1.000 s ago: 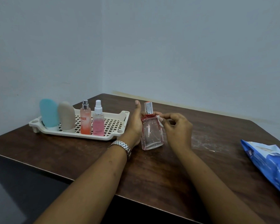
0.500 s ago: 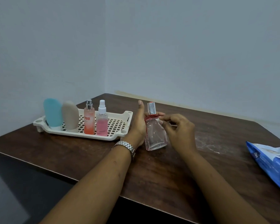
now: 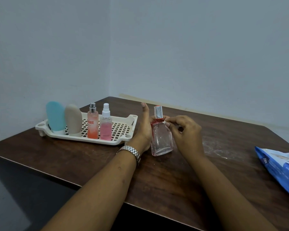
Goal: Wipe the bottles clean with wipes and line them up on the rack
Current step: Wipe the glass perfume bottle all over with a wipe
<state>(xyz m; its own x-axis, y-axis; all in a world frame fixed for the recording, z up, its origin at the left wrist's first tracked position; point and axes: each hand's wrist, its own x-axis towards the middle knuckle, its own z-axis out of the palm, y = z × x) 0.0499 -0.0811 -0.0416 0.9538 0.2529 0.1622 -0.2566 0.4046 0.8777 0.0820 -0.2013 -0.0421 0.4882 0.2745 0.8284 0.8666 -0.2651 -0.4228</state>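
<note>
From the head camera I see my left hand wrapped round the left side of the bottle. Its thumb stands straight up, and its fingers curl behind the glass, mostly hidden from me. A metal watch sits on that wrist. My right hand has its fingers bent close together, and they pinch a small white wipe against the bottle's shoulder, just under the red collar.

The bottle is at mid-counter, between my two hands and just right of the rack. Its base is at the wood, but I cannot tell whether it rests there or is held just above.

The counter is dark brown wood, pushed into a corner of pale blue-grey wall. The cream rack stands at the left rear. On it, in a row from left to right, are a blue tube, a beige tube, an orange sprayer and a pink sprayer, all upright. A blue pack of wipes lies at the right edge, well apart from the hands. A clear film lies crumpled on the wood between it and my right hand.

The bottle's long axis runs nearly vertical. The silver cap points up and leans slightly left.
</note>
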